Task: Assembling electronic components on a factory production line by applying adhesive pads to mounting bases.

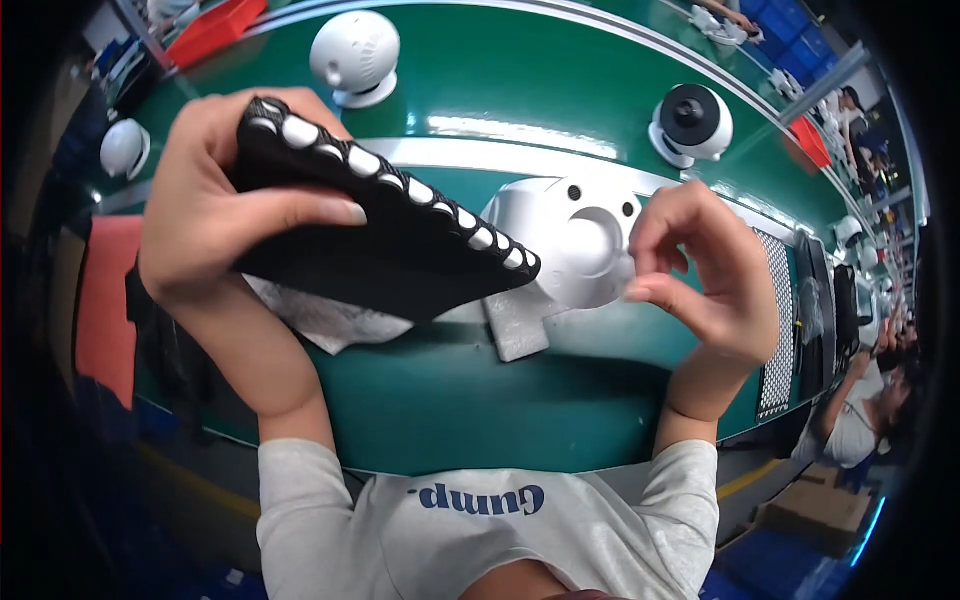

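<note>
Black panel (pixel 375 255) seems light, stiff; left hand (pixel 205 215) sensibly grips toward the table's (pixel 480 415) left edge. Right hand (pixel 715 275) curled; whether holding, I can't tell.

The upper body wears a pale grey T-shirt (pixel 590 530) with dark blue serif lettering (pixel 478 499) across the chest, inverted in this view. Short, loose sleeves (pixel 300 500) end in plain edges; left hand (pixel 195 215) and right hand (pixel 712 270) are bare.

Red bin (pixel 215 32) far left; orange sheet (pixel 110 305); cardboard box (pixel 815 512)
</note>
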Demonstrator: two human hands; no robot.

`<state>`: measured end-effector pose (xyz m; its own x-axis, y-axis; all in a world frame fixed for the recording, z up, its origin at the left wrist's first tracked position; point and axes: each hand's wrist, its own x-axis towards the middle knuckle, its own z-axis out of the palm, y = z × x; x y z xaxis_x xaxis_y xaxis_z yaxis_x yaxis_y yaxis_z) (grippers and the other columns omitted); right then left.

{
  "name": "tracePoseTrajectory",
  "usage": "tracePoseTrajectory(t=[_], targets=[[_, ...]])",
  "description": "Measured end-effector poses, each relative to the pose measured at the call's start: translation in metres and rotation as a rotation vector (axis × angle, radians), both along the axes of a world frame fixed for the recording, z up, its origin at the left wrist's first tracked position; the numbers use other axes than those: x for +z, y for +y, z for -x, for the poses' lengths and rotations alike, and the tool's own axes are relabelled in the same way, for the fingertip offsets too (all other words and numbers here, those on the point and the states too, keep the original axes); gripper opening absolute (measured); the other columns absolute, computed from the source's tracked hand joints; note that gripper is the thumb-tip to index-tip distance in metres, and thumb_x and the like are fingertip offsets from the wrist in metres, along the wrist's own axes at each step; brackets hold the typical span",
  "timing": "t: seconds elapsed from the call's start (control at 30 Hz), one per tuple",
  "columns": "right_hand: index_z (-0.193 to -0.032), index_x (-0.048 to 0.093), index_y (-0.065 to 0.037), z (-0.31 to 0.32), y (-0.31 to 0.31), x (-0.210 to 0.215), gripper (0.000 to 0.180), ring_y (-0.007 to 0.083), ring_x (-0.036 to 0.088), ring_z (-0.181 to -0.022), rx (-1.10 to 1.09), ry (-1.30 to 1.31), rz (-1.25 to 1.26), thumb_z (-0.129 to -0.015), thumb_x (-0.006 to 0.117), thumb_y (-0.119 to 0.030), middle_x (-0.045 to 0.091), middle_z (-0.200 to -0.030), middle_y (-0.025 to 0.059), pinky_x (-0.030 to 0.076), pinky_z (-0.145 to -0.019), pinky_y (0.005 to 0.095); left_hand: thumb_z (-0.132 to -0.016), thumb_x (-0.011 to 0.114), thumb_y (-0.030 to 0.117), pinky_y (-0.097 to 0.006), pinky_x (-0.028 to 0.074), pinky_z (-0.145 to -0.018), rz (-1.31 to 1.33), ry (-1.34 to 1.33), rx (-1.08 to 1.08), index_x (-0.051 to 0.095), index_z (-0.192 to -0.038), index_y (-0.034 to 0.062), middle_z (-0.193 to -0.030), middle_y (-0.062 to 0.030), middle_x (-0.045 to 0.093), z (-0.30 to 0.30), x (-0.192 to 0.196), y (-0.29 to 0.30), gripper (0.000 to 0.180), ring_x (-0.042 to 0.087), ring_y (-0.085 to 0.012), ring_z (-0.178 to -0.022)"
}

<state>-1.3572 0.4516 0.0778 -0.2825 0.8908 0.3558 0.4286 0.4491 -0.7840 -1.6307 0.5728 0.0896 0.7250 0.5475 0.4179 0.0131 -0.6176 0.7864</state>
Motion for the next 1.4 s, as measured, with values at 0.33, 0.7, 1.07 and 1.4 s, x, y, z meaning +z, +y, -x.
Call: tracePoseTrajectory(t=[0.33, 0.7, 1.07, 1.4], targets=[[-0.096, 0.043, 0.0, 0.021, 0.013, -0.021, 0.025, 0.0132, 0.053, -0.064, 0.005, -0.196, 0.166, -0.073, 0.051, 0.007, 0.053, -0.072, 0.0054, 0.042, -0.058, 0.0228, -0.052, 0.063, -0.001, -0.019, 0.04, -0.057, -0.092, -0.052, -0.01, 0.057, -0.074, -0.0031, -0.068, -0.0073, 0.058, 0.011, -0.007, 0.003, 0.022, 0.054, -0.0112, -0.061], [-0.096, 0.043, 0.001, 0.023, 0.019, -0.02, 0.026, 0.0141, 0.054, -0.063, 0.002, -0.185, 0.146, -0.072, 0.051, 0.008, 0.054, -0.069, 0.0058, 0.044, -0.06, 0.0239, -0.053, 0.064, -0.001, -0.02, 0.041, -0.058, -0.094, -0.046, 0.014, 0.057, -0.075, -0.0037, -0.071, -0.0081, 0.058, 0.013, -0.006, 0.006, 0.024, 0.055, -0.0121, -0.063], [-0.089, 0.044, -0.001, 0.027, 0.022, -0.021, 0.023, 0.0172, 0.052, -0.061, -0.012, -0.276, 0.113, -0.07, 0.056, 0.005, 0.053, -0.076, 0.0065, 0.043, -0.056, 0.0259, -0.053, 0.063, 0.0, -0.021, 0.04, -0.059, -0.102, -0.026, 0.007, 0.056, -0.076, -0.0037, -0.071, -0.0073, 0.056, 0.015, -0.005, 0.01, 0.024, 0.054, -0.0116, -0.065], [-0.081, 0.043, -0.003, 0.034, 0.018, -0.025, 0.024, 0.0196, 0.053, -0.061, -0.085, -0.333, 0.075, -0.066, 0.058, 0.006, 0.052, -0.075, 0.0064, 0.044, -0.056, 0.0273, -0.053, 0.064, -0.001, -0.021, 0.04, -0.059, -0.076, -0.026, 0.014, 0.056, -0.077, -0.0041, -0.072, -0.0078, 0.056, 0.018, -0.008, 0.011, 0.026, 0.054, -0.0121, -0.066]])
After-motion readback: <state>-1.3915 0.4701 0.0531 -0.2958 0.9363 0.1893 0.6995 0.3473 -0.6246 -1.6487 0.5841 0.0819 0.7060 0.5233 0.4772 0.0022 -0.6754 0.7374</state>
